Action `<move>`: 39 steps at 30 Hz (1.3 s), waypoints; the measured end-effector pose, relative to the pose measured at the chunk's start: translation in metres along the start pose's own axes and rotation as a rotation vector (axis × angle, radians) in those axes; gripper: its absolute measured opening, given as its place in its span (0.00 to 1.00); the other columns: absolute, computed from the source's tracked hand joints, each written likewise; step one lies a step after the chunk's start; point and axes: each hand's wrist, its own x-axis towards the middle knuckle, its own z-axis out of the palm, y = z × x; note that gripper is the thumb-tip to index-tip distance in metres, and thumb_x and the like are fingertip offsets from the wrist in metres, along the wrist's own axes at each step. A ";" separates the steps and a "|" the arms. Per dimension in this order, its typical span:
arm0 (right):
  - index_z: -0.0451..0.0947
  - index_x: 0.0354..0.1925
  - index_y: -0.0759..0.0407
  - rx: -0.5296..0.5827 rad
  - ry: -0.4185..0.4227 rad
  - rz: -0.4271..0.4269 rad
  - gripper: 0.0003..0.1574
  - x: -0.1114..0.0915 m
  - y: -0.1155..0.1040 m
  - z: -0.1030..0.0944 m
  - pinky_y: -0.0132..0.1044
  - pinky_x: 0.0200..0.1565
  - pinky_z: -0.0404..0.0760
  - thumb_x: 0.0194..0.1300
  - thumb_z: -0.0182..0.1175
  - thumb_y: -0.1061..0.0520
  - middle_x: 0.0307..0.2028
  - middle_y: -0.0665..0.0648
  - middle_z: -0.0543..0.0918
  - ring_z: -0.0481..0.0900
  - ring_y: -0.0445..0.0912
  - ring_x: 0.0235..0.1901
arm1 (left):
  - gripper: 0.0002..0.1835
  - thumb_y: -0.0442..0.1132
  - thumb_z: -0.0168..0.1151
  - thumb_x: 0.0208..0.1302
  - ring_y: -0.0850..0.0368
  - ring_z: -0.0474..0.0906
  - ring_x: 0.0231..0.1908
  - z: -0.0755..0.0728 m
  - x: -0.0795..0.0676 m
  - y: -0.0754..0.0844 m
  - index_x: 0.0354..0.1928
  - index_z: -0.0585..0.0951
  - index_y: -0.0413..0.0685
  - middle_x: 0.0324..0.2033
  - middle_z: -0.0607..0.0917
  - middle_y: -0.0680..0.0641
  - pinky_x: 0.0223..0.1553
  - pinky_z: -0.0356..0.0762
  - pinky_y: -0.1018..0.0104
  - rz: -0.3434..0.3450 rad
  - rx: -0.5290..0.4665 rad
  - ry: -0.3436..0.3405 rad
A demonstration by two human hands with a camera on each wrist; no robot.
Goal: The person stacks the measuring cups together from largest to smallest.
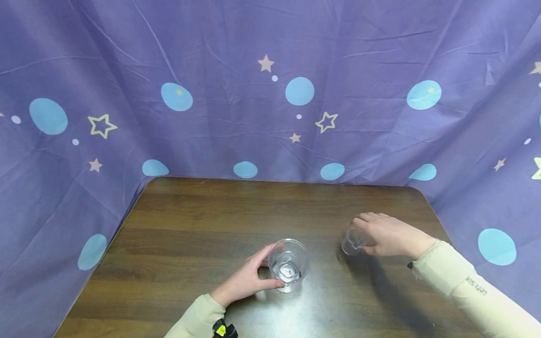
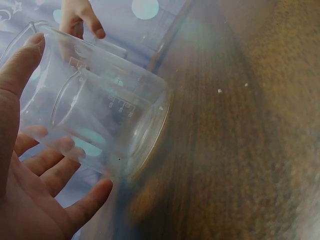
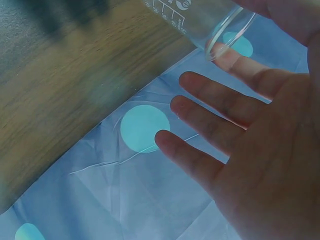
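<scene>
Large beaker (image 1: 302, 263) of clear material stands upright on the counter (image 1: 203, 225), near the middle of the front part, mouth up. Inside it sits an inner beaker (image 2: 97, 107), narrower and also clear, its rim well below the outer one; printed marks show through the wall in the left wrist view, though I cannot tell which of the two bears them. The left hand (image 1: 247, 281) grips the large beaker from its left side, thumb on the near side close to the rim, the other fingers (image 2: 57, 172) set apart along the wall. Well to the right, the right hand (image 1: 393, 234) holds a small beaker (image 1: 351, 243) by its rim, pinched between thumb and index finger, while its other three fingers reach out straight and spread. White graduation marks (image 3: 167, 15) run along the small beaker's wall; whether its base touches the counter I cannot tell. Both forearms wear pale sleeves (image 1: 448, 272), the right one with dark lettering, and a black band (image 1: 229, 331) with a yellow patch shows at the left wrist. Purple cloth (image 1: 228, 42) with blue spots and stars hangs behind the counter and along both sides.
</scene>
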 end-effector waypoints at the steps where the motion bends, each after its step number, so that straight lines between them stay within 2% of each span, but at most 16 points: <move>1: 0.79 0.50 0.56 0.001 -0.002 0.001 0.28 0.000 -0.001 0.000 0.57 0.51 0.84 0.53 0.77 0.53 0.46 0.54 0.82 0.83 0.56 0.47 | 0.48 0.44 0.79 0.60 0.52 0.74 0.66 0.000 0.000 0.000 0.78 0.64 0.49 0.72 0.74 0.43 0.64 0.77 0.60 -0.002 -0.001 0.000; 10: 0.79 0.48 0.54 -0.044 0.016 -0.008 0.28 0.001 -0.008 -0.008 0.57 0.51 0.84 0.51 0.78 0.51 0.45 0.54 0.82 0.84 0.56 0.46 | 0.47 0.43 0.79 0.59 0.53 0.73 0.67 0.000 0.000 0.000 0.78 0.65 0.48 0.72 0.74 0.44 0.64 0.78 0.61 -0.002 -0.008 0.005; 20: 0.79 0.49 0.55 -0.035 0.011 -0.012 0.27 0.004 -0.016 -0.018 0.57 0.52 0.84 0.53 0.77 0.51 0.47 0.56 0.83 0.83 0.57 0.49 | 0.47 0.43 0.79 0.59 0.53 0.73 0.68 0.000 0.001 0.001 0.78 0.65 0.48 0.72 0.74 0.44 0.64 0.77 0.61 -0.008 -0.003 0.004; 34: 0.80 0.50 0.56 -0.036 0.031 -0.058 0.28 0.010 -0.027 -0.029 0.57 0.55 0.82 0.54 0.77 0.49 0.50 0.57 0.83 0.83 0.57 0.52 | 0.48 0.46 0.79 0.59 0.53 0.74 0.66 0.002 0.000 0.002 0.78 0.65 0.51 0.72 0.75 0.46 0.62 0.78 0.61 -0.032 0.028 0.018; 39: 0.79 0.50 0.57 -0.057 0.048 -0.081 0.28 0.014 -0.031 -0.032 0.55 0.54 0.83 0.54 0.77 0.48 0.49 0.56 0.83 0.83 0.56 0.50 | 0.47 0.45 0.80 0.58 0.51 0.74 0.67 0.004 0.000 0.001 0.77 0.66 0.50 0.71 0.75 0.45 0.62 0.79 0.61 -0.012 0.030 0.032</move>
